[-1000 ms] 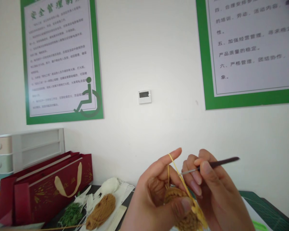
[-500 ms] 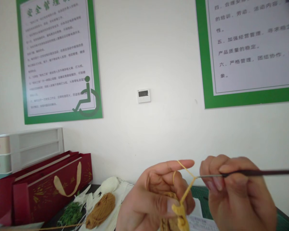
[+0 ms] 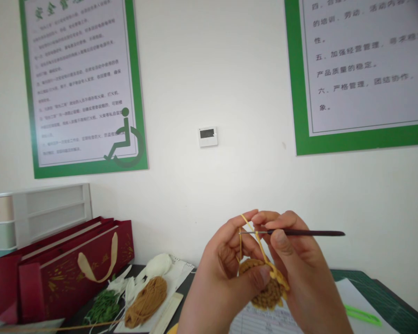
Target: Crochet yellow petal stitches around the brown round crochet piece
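Note:
My left hand (image 3: 223,273) pinches a round brown and yellow crochet piece (image 3: 266,290) between thumb and fingers. A yellow yarn strand (image 3: 252,232) loops over its raised index finger. My right hand (image 3: 299,273) grips a dark crochet hook (image 3: 306,233) that lies level, with its metal tip poked under the yarn at the left index finger. The two hands touch, in front of a white wall.
On the dark table lie a brown yarn skein (image 3: 146,301), white yarn (image 3: 158,266), green yarn (image 3: 104,307) and a ruler (image 3: 167,313). Red gift bags (image 3: 55,269) and a pastel drawer unit (image 3: 7,227) stand at left. Printed paper (image 3: 257,322) and a green cutting mat (image 3: 379,297) lie below.
My right hand has moved back left against the left hand, and the hook tip has gone under the yarn on the index finger. The crochet piece has come up into view.

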A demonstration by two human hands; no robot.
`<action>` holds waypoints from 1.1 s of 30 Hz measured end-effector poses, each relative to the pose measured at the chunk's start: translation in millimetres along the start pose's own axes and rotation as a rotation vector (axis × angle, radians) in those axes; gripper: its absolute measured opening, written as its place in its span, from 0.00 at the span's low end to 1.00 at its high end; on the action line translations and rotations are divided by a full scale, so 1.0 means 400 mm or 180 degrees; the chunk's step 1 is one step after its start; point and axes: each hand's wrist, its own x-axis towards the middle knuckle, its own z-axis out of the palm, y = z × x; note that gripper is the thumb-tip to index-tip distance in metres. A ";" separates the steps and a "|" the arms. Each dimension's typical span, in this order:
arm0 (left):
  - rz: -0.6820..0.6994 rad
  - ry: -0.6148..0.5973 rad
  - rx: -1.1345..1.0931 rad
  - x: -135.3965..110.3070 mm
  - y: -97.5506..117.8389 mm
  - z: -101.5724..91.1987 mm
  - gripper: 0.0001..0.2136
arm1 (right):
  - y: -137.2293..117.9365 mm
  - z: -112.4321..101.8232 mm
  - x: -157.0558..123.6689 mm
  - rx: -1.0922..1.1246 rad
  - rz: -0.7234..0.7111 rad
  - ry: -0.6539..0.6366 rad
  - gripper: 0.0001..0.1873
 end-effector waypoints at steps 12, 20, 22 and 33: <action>0.0353 0.1015 -0.0227 0.028 -0.015 0.019 0.20 | 0.022 0.002 0.003 -0.0327 -0.0013 0.0443 0.08; 0.0425 0.1104 -0.0178 0.025 -0.008 0.035 0.17 | 0.023 -0.002 -0.006 -0.0340 -0.0074 0.0398 0.06; 0.0424 0.1096 -0.0180 0.024 -0.007 0.034 0.17 | 0.021 -0.003 -0.005 -0.0335 -0.0118 0.0408 0.06; 0.0391 0.1024 -0.0238 0.021 -0.011 0.027 0.16 | 0.010 -0.015 0.001 -0.0326 -0.0156 0.0315 0.06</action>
